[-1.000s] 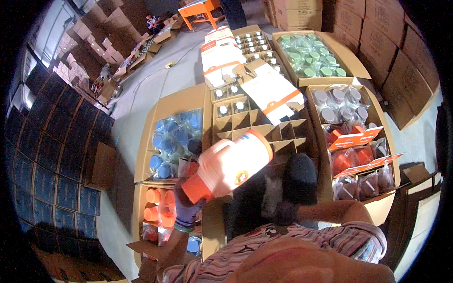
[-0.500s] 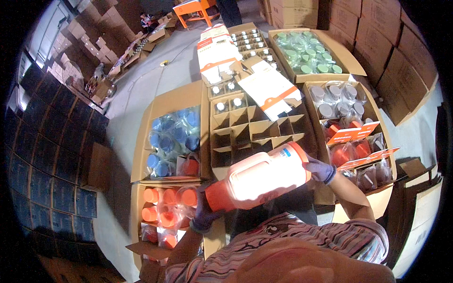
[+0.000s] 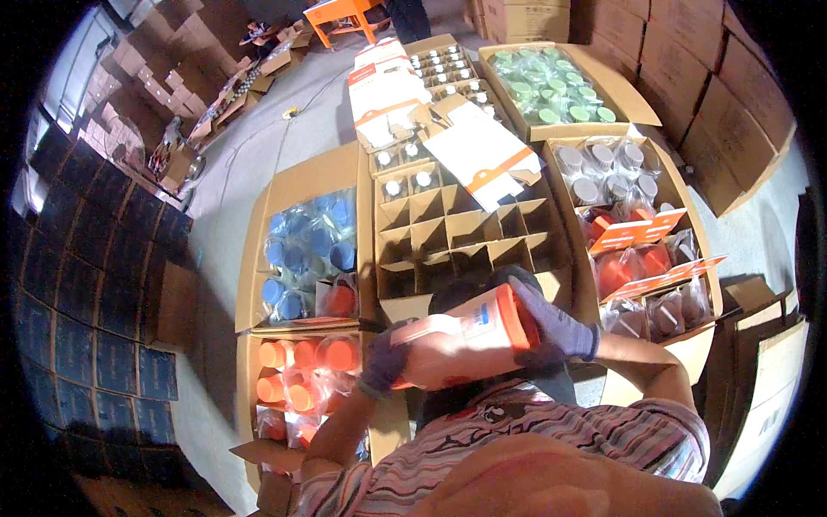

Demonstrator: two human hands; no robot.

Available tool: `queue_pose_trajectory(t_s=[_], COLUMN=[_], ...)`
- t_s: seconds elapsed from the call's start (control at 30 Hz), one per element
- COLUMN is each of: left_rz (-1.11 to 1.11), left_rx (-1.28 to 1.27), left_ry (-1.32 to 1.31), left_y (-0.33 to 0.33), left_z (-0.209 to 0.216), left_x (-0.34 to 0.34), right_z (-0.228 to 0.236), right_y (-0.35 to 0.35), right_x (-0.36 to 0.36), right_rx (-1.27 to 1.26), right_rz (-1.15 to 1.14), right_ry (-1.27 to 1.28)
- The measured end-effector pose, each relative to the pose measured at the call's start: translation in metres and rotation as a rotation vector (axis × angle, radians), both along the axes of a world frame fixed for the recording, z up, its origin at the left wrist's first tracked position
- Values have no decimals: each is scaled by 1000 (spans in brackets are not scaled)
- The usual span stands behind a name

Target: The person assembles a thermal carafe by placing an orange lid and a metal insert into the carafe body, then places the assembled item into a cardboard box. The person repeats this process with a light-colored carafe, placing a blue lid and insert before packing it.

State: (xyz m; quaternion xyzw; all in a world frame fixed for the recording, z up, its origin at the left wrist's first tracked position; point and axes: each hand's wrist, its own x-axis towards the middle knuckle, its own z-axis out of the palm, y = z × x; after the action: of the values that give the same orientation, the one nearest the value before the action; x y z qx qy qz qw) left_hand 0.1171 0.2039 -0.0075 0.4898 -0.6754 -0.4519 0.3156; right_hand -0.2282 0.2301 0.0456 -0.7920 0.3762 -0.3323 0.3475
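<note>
– Any weak spot in the divided box (image 3: pixel 403 308)?
– Likely the thin card walls; could buckle if knocked hard
– And the white card (image 3: pixel 469 159)?
– Lying slantwise over some of the cells; could slide off if brushed
– What about the jug (image 3: pixel 465 332)?
– Held sideways before the torso, close to the box's near edge; could slip if gripped only by the ends
– And the grip?
– Left hand (image 3: pixel 385 360) curled round one end, right hand (image 3: pixel 558 326) clasping the orange end; could lose hold with uneven pressure
</note>
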Motion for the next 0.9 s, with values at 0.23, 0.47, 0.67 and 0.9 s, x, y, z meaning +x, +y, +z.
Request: queue_pose_trajectory(t_s=[0.23,0.47,0.67,0.9], left_rz=[-27,237,337,-93], left_rx=[440,-357,-392,336], left_ry=[337,-373,-213,319], left_y=[-26,-16,-37,-94], left_z=[28,47,-41,-58], left_x=[-4,-24,34,22], right_z=[3,-22,20,76], right_y=[-10,-24,-32,-28], right_x=[7,8,12,33], right_rx=[-173,379,-7,-406], right_rz=[67,-40,-221,-20], right_ry=[73,-517,-231,15])
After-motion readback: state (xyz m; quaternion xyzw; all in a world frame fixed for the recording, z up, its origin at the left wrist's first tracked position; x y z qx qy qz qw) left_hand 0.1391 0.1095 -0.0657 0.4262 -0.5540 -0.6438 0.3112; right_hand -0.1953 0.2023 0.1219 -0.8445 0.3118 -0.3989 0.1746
